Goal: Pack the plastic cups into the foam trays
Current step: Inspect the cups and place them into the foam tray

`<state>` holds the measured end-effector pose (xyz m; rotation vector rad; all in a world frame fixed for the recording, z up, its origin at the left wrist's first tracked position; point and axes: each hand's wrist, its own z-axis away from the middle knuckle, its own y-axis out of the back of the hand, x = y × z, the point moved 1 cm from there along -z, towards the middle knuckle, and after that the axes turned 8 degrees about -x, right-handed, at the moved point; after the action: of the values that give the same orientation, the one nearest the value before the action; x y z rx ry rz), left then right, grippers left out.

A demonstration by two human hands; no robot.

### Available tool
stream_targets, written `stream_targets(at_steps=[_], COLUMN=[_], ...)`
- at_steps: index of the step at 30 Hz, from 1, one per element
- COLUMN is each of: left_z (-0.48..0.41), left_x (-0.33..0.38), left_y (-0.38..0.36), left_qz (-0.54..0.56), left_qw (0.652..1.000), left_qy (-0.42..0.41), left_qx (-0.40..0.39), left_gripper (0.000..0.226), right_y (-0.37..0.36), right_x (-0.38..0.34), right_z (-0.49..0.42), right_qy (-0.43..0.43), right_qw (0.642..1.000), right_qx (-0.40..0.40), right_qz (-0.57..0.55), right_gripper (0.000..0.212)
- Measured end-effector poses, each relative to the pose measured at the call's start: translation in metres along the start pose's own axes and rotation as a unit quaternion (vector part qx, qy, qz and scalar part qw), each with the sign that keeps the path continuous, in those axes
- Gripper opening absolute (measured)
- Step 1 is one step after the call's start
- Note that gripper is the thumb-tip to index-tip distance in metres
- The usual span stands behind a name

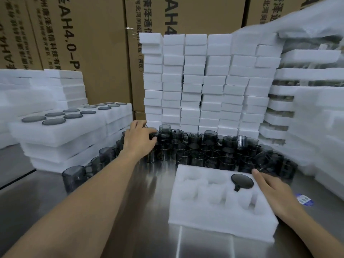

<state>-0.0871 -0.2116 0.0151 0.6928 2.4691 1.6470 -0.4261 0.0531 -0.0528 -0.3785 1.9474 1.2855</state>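
Smoke-grey, see-through plastic cups with small side handles crowd the back of a steel table (pixel 149 211), where a person is packing them into white foam. The loose pile of cups (pixel 204 151) holds dozens, too many to count, most standing upright and pressed together.

A single foam tray (pixel 223 226) lies in front of the pile. It has six round pockets in two rows of three. One cup (pixel 242 180) sits upside down in the far right pocket, its dark round base up and its handle pointing toward the person. The other five pockets are unfilled.

The right hand (pixel 275 194) lies flat on the tray's right edge with fingers straight, holding nothing. Its index fingertip is just beside the packed cup.

The left hand (pixel 138 141) reaches into the left end of the pile, well apart from the tray, with fingers bent over the cup rims. Whether it grips one cannot be told.

At left, two filled trays (pixel 55 135) top a foam stack, each showing six dark cup bases. Columns of foam blocks (pixel 204 81) and cardboard boxes (pixel 93 43) stand behind. One blue sticker (pixel 305 200) lies on the table at right.
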Motion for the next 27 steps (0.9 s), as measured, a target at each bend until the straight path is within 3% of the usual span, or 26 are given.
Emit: stream_targets(at_steps=[4,9,12,15,18,22,25,27], left_z=[-0.002,0.020,0.046,0.076,0.105,0.131,0.143,0.147], left_x=[0.006,0.028,0.060,0.097,0.128,0.145,0.150,0.153], left_y=[-0.005,0.001,0.013,0.023,0.027,0.042,0.054,0.060], left_qz=[-0.010,0.084,0.236,0.408,0.442,0.326,0.291,0.310], left_qw=[1.000,0.993,0.965,0.909,0.891,0.901,0.872,0.854], left_qy=[-0.003,0.009,-0.001,-0.023,-0.061,-0.184,-0.246,-0.250], left_qx=[0.016,0.080,0.117,0.082,0.088,0.220,0.307,0.334], left_gripper=[0.035,0.014,0.009,0.012,0.016,0.033,0.059,0.061], right_y=[0.000,0.001,0.005,0.013,0.012,0.003,-0.004,-0.008], right_x=[0.001,-0.002,-0.012,-0.032,-0.059,-0.087,-0.103,-0.112], right_z=[0.000,0.002,0.003,0.009,0.019,0.033,0.048,0.056], right_qy=[0.000,0.004,0.029,0.069,0.133,0.220,0.295,0.320], right_qw=[1.000,1.000,0.999,0.994,0.983,0.967,0.949,0.941], right_qx=[0.000,0.001,0.030,0.080,0.103,0.084,0.066,0.069], right_qz=[0.002,0.010,0.008,-0.017,-0.071,-0.098,-0.085,-0.089], right_gripper=[0.057,0.055,0.046,0.030,0.012,0.049,0.063,0.071])
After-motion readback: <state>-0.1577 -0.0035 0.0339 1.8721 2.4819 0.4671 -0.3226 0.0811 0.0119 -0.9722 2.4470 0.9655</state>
